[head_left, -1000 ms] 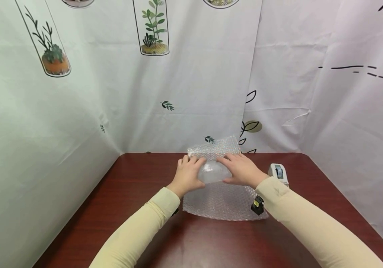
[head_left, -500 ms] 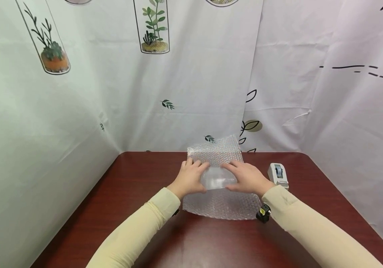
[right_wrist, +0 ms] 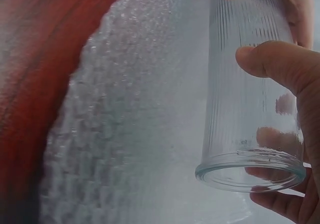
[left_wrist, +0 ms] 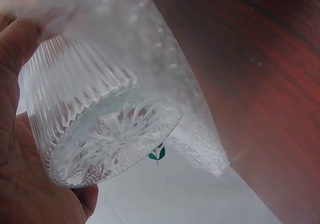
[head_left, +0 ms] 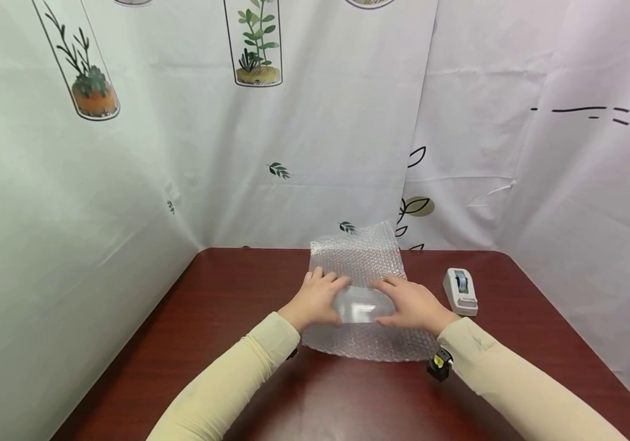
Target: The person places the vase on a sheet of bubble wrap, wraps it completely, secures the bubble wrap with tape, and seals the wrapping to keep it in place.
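A clear ribbed glass vase [head_left: 363, 304] lies sideways between my two hands over a sheet of bubble wrap [head_left: 372, 344]. My left hand [head_left: 319, 301] grips its base end; the patterned bottom of the vase [left_wrist: 115, 134] faces the left wrist camera. Around the other end curls my right hand [head_left: 411, 304]. In the right wrist view the open, thick-lipped mouth of the vase [right_wrist: 240, 108] shows, with the right thumb [right_wrist: 270, 61] on the ribbed side. The far part of the bubble wrap [right_wrist: 120, 98] rises behind the hands. Whether the vase touches the sheet I cannot tell.
A white tape dispenser [head_left: 460, 292] stands on the dark red table [head_left: 226, 318], to the right of my right hand. A white printed cloth [head_left: 292, 135] hangs behind the table and along both sides.
Both hands have come nearer to me and slightly right, carrying the vase with them. More of the far bubble wrap shows behind them. The tape dispenser has stayed in place.
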